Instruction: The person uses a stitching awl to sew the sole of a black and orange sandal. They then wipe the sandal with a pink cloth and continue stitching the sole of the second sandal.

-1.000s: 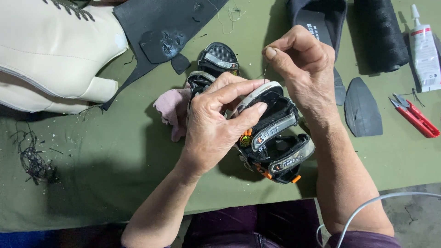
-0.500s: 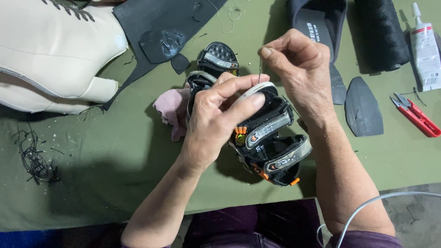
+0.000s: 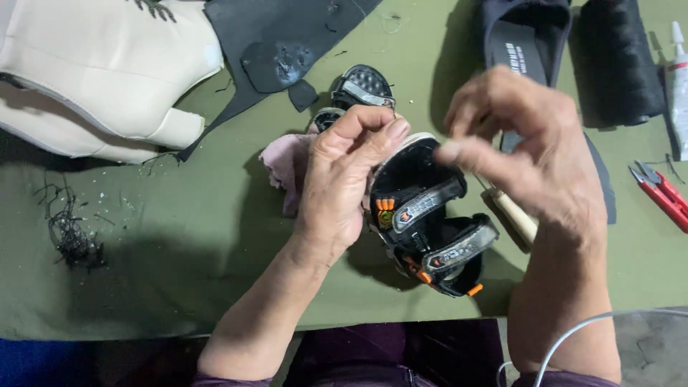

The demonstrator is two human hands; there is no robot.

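Head view – left hand [image 3: 337,193] clamped on black sandal [image 3: 423,215], right hand [image 3: 530,165] raised, fingers pinched – white glue tube [image 3: 677,86] far right.

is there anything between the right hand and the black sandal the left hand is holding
Nothing visible stands between them. The right hand is raised just right of the black sandal, fingers pinched and blurred, with only open air in the gap. The left hand grips the sandal's other side, and a wooden-handled tool lies on the table below the right hand.

Two bare forearms, left grip [image 3: 340,183], right grip [image 3: 534,150], dark purple garment
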